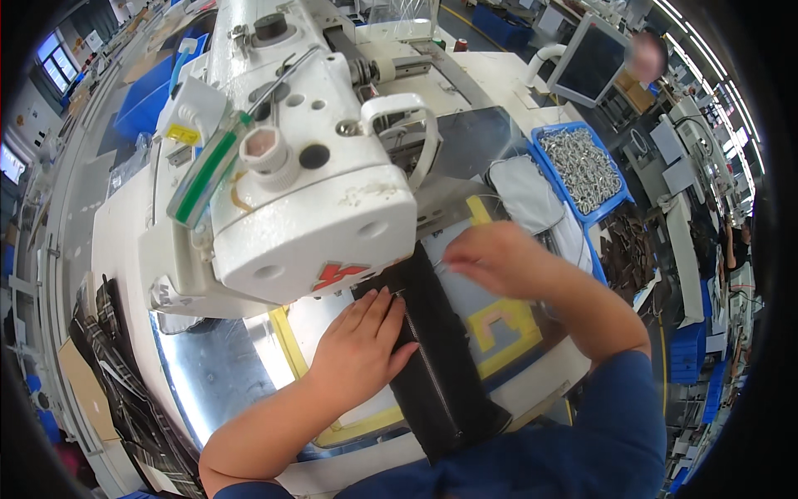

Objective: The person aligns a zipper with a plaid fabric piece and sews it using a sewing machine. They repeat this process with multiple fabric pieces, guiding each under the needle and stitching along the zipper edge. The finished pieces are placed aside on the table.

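A large white sewing machine (307,158) fills the upper middle of the view. Under its head lies a long black fabric strip with a metal zipper (436,366) running down its middle. My left hand (362,345) rests flat on the strip's left side, fingers together, pressing it onto the machine bed. My right hand (490,258) is over the strip's upper end just right of the machine head, fingers curled as if pinching the fabric edge; the grip itself is blurred. A clear plate with yellow tape outlines (503,328) lies under the strip.
A blue bin of small metal parts (586,170) stands at the right, with grey fabric pieces (528,191) beside it. A monitor (590,62) is at the back right. Plaid and dark fabric (116,382) hangs off the table's left edge. Other workstations lie far right.
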Demonstrator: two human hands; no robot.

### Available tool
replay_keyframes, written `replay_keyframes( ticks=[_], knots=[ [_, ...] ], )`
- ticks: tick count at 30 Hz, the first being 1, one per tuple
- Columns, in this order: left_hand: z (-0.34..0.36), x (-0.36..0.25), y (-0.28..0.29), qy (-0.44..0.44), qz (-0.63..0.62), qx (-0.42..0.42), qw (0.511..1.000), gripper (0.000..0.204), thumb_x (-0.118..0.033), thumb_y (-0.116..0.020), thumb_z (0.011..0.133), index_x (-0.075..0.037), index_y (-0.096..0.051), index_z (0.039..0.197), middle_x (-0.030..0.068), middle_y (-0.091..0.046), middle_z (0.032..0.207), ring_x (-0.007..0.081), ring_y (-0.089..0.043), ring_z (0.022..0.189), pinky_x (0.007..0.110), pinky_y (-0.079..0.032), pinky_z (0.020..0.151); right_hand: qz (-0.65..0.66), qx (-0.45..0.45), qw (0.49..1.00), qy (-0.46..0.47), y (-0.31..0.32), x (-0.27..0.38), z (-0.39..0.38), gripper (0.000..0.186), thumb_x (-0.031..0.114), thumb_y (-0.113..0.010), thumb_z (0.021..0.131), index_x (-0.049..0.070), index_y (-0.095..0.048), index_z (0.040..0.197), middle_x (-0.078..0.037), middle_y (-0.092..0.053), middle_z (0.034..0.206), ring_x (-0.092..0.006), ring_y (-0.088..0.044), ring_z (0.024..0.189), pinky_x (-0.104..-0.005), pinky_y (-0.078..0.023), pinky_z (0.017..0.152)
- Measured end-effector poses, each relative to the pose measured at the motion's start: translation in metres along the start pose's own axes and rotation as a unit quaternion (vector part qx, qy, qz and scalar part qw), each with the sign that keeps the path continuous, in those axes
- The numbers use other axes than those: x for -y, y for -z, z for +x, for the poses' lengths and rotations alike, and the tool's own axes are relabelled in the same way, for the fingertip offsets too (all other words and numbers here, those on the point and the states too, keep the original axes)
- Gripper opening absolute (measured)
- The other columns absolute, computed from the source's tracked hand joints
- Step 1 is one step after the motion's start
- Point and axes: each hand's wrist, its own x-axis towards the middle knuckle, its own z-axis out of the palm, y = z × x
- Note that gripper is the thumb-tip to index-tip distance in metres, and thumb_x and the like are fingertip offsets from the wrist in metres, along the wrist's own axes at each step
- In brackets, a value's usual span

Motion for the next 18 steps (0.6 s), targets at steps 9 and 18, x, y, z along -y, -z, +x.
replay_keyframes(
  ticks=[9,18],
  knots=[
    [0.000,0.000,-0.002,0.021,0.001,-0.007,1.000,0.069,-0.041,-0.081,0.091,0.005,-0.064,0.138,0.0258,-0.066,0.137,0.0415,-0.065,0.128,0.048,-0.052,0.110,0.050,0.039,0.994,0.084,-0.045,0.015,0.033,0.012,0.007,-0.069,0.094,0.004,-0.072,0.105,-0.012,-0.071,0.096,-0.0364,-0.070,0.092,-0.0463,-0.057,0.082],
    [-0.004,-0.001,-0.001,0.027,0.047,0.045,0.998,0.072,-0.047,-0.078,0.091,0.004,-0.066,0.140,0.0158,-0.059,0.146,0.0285,-0.056,0.116,0.040,-0.045,0.095,-0.039,0.009,0.993,0.108,-0.048,0.021,0.031,0.013,0.014,-0.076,0.090,0.004,-0.072,0.098,-0.012,-0.072,0.097,-0.0345,-0.071,0.088,-0.0464,-0.057,0.078]
  ],
)
